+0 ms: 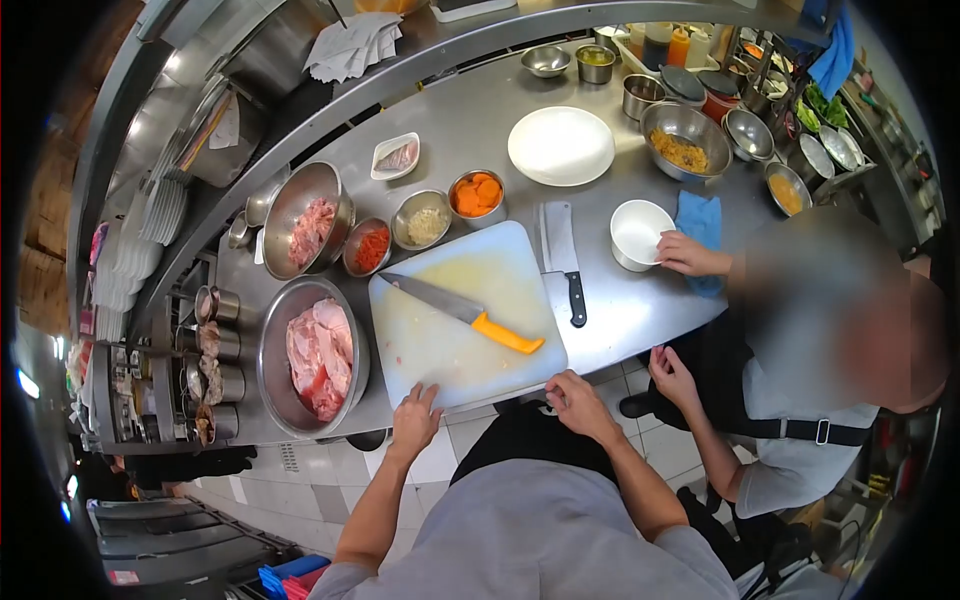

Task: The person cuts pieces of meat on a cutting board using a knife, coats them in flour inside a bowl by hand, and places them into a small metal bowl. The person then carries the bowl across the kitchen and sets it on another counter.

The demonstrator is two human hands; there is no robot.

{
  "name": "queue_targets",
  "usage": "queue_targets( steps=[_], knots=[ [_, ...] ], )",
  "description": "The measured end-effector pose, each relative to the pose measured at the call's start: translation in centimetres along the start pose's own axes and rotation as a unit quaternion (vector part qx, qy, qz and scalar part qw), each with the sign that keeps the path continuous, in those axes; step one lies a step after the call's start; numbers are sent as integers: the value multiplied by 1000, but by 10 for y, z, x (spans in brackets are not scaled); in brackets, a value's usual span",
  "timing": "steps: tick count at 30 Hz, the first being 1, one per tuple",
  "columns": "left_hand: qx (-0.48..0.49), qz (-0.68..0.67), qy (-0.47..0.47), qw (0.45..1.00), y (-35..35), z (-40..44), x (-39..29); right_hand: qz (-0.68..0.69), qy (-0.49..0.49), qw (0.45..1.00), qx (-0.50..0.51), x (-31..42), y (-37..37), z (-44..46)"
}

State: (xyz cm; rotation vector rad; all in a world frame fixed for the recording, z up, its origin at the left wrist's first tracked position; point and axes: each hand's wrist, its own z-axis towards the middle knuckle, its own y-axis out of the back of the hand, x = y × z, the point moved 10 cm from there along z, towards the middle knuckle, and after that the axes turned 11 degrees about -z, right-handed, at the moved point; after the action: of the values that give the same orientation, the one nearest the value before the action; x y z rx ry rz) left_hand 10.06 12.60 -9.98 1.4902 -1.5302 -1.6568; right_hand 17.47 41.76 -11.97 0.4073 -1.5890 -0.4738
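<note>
Cutting board (pixel 445 345), flat, round-cornered, yellow-stained

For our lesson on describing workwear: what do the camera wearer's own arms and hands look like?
The left hand and right hand are ungloved, five-fingered human hands. Both forearms are bare, tapering towards the wrists, below short, plain grey sleeves.

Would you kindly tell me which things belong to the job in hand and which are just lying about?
Probably the job: cutting board, yellow-handled knife, large bowl of raw meat.
Apparently lying about: white oval plate, blue cloth, paper sheets.
</note>
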Motion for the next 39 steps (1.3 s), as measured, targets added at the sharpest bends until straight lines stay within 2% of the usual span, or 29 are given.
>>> queue_targets(
  steps=[9,18,21,24,26,28,30,32,34,36,39],
  knots=[
    [-11,21,-16,1000,-2,0,0,-18,-25,999,9,-4,1,1],
    [-23,10,-11,1000,-3,-2,2,-32,5,999,-11,-4,0,2],
    [-21,10,0,1000,-3,-2,3,-54,7,998,16,-3,-1,2],
    [-29,3,4,1000,-1,-2,3,-13,-5,1000,-19,-2,8,9],
    [-32,-1,5,999,-1,-3,3,30,-39,998,-25,5,31,28],
    [-37,-2,5,999,-2,-2,5,102,-18,990,-95,11,74,62],
    [-39,-3,3,999,-3,-2,4,218,16,967,-133,50,136,99],
    [-39,0,3,999,-1,-3,3,168,61,962,-205,99,207,124],
    [-42,-3,-6,999,-1,-3,2,208,191,926,-249,153,266,138],
    [-46,-4,-6,999,2,-5,3,177,188,924,-281,195,309,138],
    [-56,-11,-10,998,2,-4,0,173,197,917,-299,204,331,143]
  ],
)
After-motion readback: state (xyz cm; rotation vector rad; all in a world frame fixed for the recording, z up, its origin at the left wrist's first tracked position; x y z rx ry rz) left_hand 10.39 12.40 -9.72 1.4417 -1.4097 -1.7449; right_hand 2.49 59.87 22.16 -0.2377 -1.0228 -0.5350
